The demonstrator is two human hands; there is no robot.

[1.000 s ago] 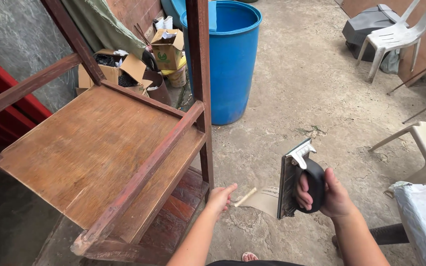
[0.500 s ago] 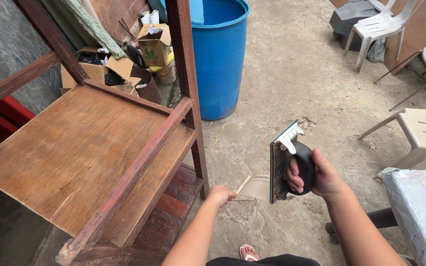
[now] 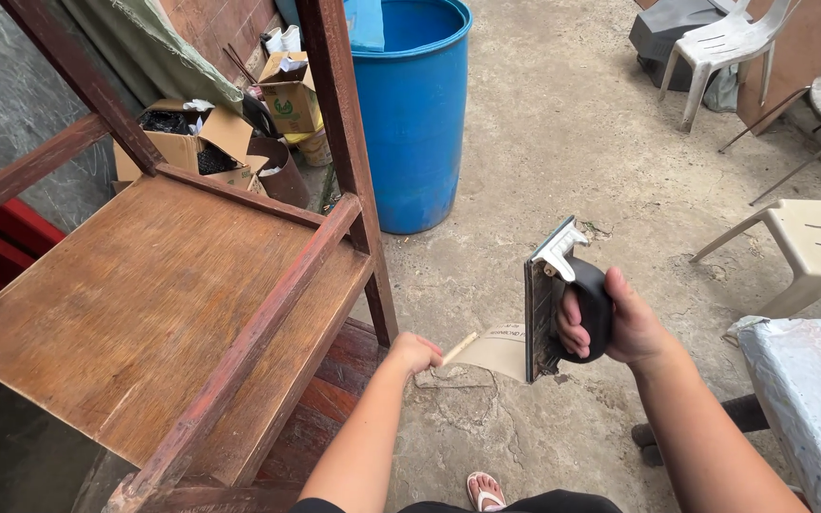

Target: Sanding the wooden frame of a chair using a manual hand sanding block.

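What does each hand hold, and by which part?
The right hand grips the hand sander by its black handle. The left hand pinches the free end of the sandpaper sheet hanging from it.

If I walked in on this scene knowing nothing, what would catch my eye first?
Probably the big blue barrel standing on the concrete at top centre, just behind the reddish wooden shelf frame that fills the left side. Next, low in the middle, the right hand grips a black-handled sanding block, while the left hand pinches the loose end of its sandpaper sheet.
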